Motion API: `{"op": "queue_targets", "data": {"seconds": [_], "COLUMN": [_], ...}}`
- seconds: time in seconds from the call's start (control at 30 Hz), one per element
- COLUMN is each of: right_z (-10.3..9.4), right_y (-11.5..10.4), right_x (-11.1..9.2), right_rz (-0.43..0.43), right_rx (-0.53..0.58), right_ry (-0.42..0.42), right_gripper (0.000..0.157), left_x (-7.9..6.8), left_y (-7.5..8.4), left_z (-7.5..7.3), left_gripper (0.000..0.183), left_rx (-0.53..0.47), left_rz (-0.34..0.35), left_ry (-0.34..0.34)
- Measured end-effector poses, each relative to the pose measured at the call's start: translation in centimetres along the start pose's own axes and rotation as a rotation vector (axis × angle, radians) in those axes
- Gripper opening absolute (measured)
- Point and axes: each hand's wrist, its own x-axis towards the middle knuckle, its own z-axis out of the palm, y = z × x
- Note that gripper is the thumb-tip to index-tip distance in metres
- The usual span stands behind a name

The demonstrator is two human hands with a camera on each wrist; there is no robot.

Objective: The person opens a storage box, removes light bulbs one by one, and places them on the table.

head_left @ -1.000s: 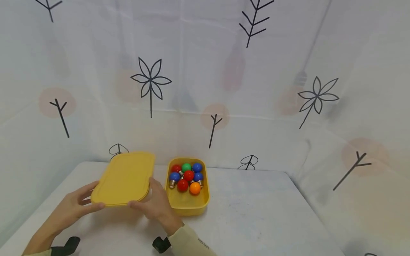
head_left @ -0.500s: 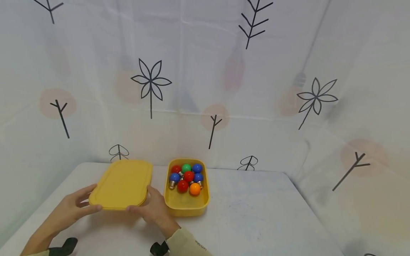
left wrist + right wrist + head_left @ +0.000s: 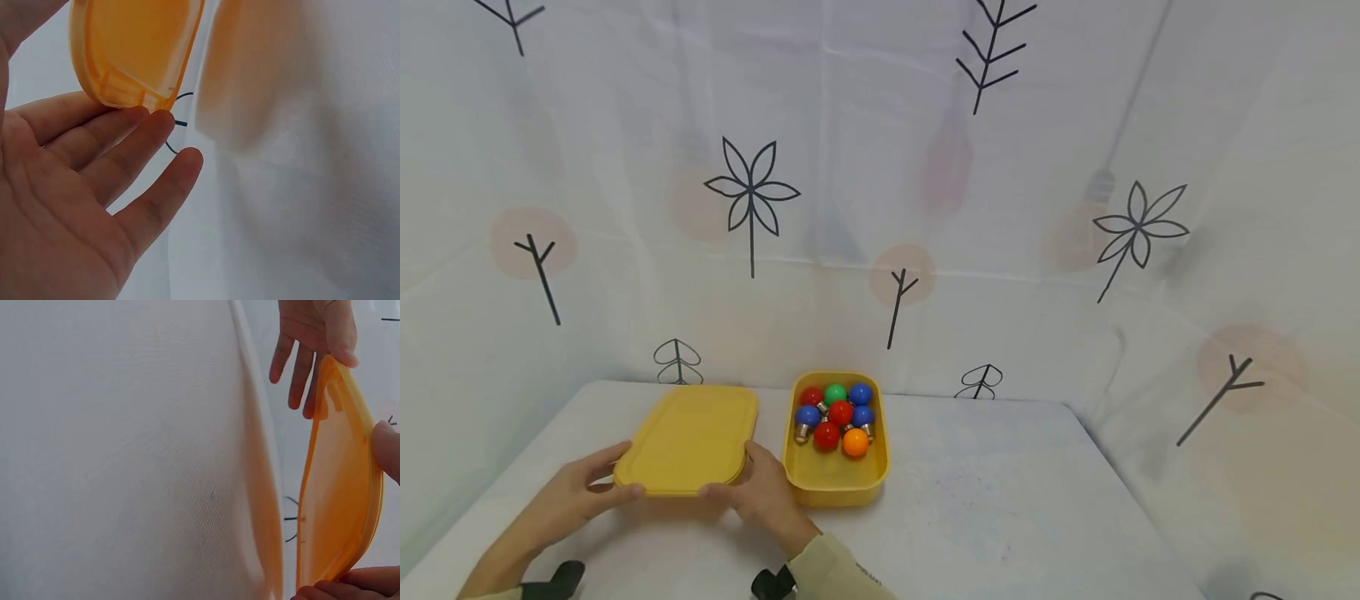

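A flat yellow plastic lid (image 3: 692,437), rounded at its corners, is held just above the white table by both hands. My left hand (image 3: 576,496) pinches its near left corner between thumb and fingers. At the near right corner, my right hand (image 3: 763,492) grips the edge. The lid's underside (image 3: 140,44) shows in the left wrist view, fingertips touching its rim. In the right wrist view the lid (image 3: 340,469) spans between the two hands, well off the tabletop. Beside my right hand stands an open yellow box (image 3: 835,479) holding several colored light bulbs (image 3: 841,413).
The white table (image 3: 992,500) stretches right of the box, its back edge meeting a white patterned cloth (image 3: 850,167). Red, blue and green bulbs lie in the box's back part, with an orange bulb (image 3: 855,442) nearest its bare front.
Both hands have brought the lid down toward the table, and it lies flatter than a second ago. The box and its bulbs have stayed in place.
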Motion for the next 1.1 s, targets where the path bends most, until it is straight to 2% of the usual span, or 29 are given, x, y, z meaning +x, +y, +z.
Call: {"op": "queue_targets", "data": {"seconds": [0.17, 0.47, 0.8, 1.1], "right_z": [0.0, 0.2, 0.3, 0.4], "right_y": [0.2, 0.3, 0.5, 0.5], "right_x": [0.1, -0.1, 0.1, 0.0], "right_rz": [0.006, 0.026, 0.066, 0.067], "right_rx": [-0.014, -0.094, -0.119, -0.16], "right_ry": [-0.012, -0.028, -0.037, -0.04], "right_gripper": [0.092, 0.091, 0.092, 0.088], "left_x": [0.0, 0.2, 0.2, 0.3], "left_y": [-0.2, -0.6, -0.9, -1.2], "left_z": [0.3, 0.3, 0.5, 0.8], "left_gripper": [0.091, 0.093, 0.091, 0.09], "left_rx": [0.005, -0.007, 0.004, 0.015], "left_rz": [0.014, -0.041, 0.015, 0.033], "left_ry": [-0.017, -0.04, -0.024, -0.021]}}
